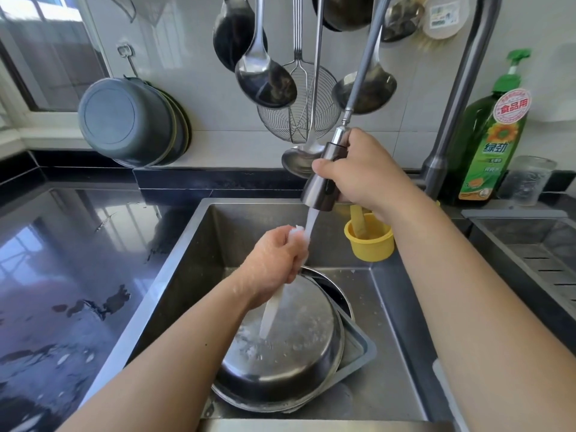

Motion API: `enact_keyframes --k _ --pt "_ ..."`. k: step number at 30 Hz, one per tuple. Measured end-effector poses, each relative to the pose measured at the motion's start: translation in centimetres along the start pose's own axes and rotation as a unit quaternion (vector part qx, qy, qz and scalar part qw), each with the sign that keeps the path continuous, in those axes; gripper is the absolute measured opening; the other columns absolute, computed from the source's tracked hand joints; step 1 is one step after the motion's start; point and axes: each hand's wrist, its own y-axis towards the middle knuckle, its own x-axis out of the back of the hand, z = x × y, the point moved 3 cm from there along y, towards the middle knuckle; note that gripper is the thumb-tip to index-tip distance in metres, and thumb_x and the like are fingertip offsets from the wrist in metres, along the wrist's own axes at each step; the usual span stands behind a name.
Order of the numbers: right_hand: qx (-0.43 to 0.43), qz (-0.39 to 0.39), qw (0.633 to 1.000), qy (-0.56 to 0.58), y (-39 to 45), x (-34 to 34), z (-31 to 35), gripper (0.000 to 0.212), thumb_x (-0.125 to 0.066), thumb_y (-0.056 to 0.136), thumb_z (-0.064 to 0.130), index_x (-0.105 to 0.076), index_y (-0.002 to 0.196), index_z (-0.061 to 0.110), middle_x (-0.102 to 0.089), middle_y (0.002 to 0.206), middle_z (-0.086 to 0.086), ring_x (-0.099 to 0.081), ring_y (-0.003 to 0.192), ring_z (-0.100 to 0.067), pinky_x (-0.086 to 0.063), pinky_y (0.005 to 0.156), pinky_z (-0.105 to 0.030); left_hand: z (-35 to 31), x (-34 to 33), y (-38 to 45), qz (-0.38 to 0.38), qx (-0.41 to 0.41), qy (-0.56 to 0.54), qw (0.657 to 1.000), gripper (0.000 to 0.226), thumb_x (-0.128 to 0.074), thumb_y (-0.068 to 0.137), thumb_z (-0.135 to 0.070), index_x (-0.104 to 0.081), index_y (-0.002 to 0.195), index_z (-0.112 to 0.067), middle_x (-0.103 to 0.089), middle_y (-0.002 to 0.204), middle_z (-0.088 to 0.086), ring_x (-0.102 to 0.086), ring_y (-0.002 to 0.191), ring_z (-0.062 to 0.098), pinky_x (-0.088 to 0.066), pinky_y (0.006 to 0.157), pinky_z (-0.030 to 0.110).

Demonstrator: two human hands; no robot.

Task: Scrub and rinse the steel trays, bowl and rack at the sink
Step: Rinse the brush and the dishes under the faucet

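My right hand (358, 169) grips the sprayer (324, 179) above the sink (193, 244); its stream runs over my left hand (274, 260), fingers curled, whether round something I cannot tell. In the sink, the bowl (280, 347) lies upside down on a tray (355, 347). Both look stiff, light and slippery when wet; best held by the rim. At the sink's back wall, a yellow cup (369, 241) holds a tool.
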Motion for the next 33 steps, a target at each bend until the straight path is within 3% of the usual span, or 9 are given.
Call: enact_keyframes --k 3,6,12,17,19,23,27,30,33 --pt "0.010 -0.014 1.000 0.005 0.0 -0.5 0.1 0.029 -0.071 0.085 0.032 -0.054 0.107 0.025 -0.064 0.108 0.001 -0.067 0.098 -0.023 -0.060 0.084 -0.050 -0.5 -0.1 -0.1 -0.044 0.016 0.079 0.996 0.038 -0.041 0.107 -0.041 -0.058 0.085 -0.014 -0.049 0.065 -0.004 -0.042 0.056 0.011 -0.038 0.051 0.027" --pt "0.012 -0.024 1.000 -0.008 -0.1 -0.5 0.1 0.028 -0.070 0.086 0.031 -0.054 0.109 0.025 -0.064 0.108 0.002 -0.065 0.098 -0.022 -0.060 0.085 -0.050 -0.6 -0.2 -0.2 -0.063 0.003 0.061 0.996 0.046 -0.035 0.109 -0.048 -0.051 0.077 -0.018 -0.047 0.063 -0.004 -0.039 0.055 0.011 -0.036 0.051 0.029" --pt "0.011 -0.003 1.000 -0.001 -0.1 -0.2 0.0 0.022 -0.070 0.090 0.027 -0.050 0.100 0.027 -0.062 0.105 0.001 -0.066 0.099 -0.022 -0.060 0.087 -0.050 0.9 0.4 0.1 0.016 0.000 -0.025 1.000 0.018 -0.045 0.106 -0.007 -0.061 0.098 -0.006 -0.052 0.076 0.007 -0.044 0.064 0.015 -0.040 0.060 0.027" --pt "0.011 -0.007 1.000 -0.024 -0.1 -0.1 0.0 0.026 -0.069 0.092 0.027 -0.052 0.111 0.022 -0.061 0.108 0.000 -0.064 0.098 -0.022 -0.059 0.087 -0.048 -0.4 0.2 0.2 -0.108 -0.018 0.136 0.985 0.047 -0.042 0.109 -0.047 -0.059 0.083 -0.012 -0.051 0.067 -0.002 -0.048 0.062 0.014 -0.045 0.063 0.035" --pt "0.012 -0.009 1.000 -0.024 -0.1 -0.2 0.0 0.028 -0.069 0.092 0.027 -0.052 0.114 0.021 -0.062 0.108 0.000 -0.064 0.097 -0.020 -0.059 0.087 -0.046 -0.4 -0.1 0.1 -0.109 -0.011 0.135 0.985 0.051 -0.043 0.106 -0.054 -0.060 0.079 -0.014 -0.053 0.065 -0.002 -0.049 0.060 0.014 -0.045 0.062 0.033" --pt "0.009 -0.007 1.000 -0.006 -0.1 -0.4 0.1 0.028 -0.070 0.090 0.027 -0.054 0.113 0.022 -0.064 0.108 0.000 -0.066 0.097 -0.021 -0.060 0.086 -0.045 1.0 -0.5 -0.1 -0.035 0.049 0.005 0.998 0.029 -0.042 0.108 -0.023 -0.063 0.094 -0.009 -0.053 0.073 0.005 -0.045 0.060 0.015 -0.039 0.054 0.025" --pt "0.014 -0.023 0.999 -0.047 0.0 0.3 -0.3 0.026 -0.068 0.092 0.027 -0.052 0.112 0.021 -0.061 0.106 0.000 -0.062 0.096 -0.021 -0.054 0.078 -0.035 1.1 -0.1 0.0 0.026 0.014 -0.030 0.999 0.026 -0.047 0.102 -0.001 -0.069 0.108 -0.014 -0.065 0.090 0.006 -0.056 0.080 0.018 -0.046 0.073 0.030" --pt "0.017 -0.035 0.998 -0.058 0.2 0.6 -0.6 0.026 -0.068 0.092 0.028 -0.053 0.111 0.020 -0.061 0.106 0.000 -0.061 0.097 -0.022 -0.052 0.082 -0.036 0.8 -0.4 -0.2 0.019 0.006 0.000 1.000 0.039 -0.051 0.103 0.000 -0.064 0.132 -0.023 -0.073 0.101 0.001 -0.061 0.089 0.015 -0.050 0.078 0.029" --pt "0.005 -0.010 1.000 -0.022 0.2 0.2 -0.5 0.029 -0.070 0.088 0.029 -0.054 0.111 0.021 -0.063 0.107 -0.001 -0.065 0.099 -0.023 -0.058 0.086 -0.044 0.1 -0.3 -0.2 -0.026 -0.022 0.060 0.998 0.022 -0.052 0.106 -0.010 -0.067 0.115 -0.023 -0.072 0.093 -0.005 -0.062 0.084 0.012 -0.052 0.074 0.025"
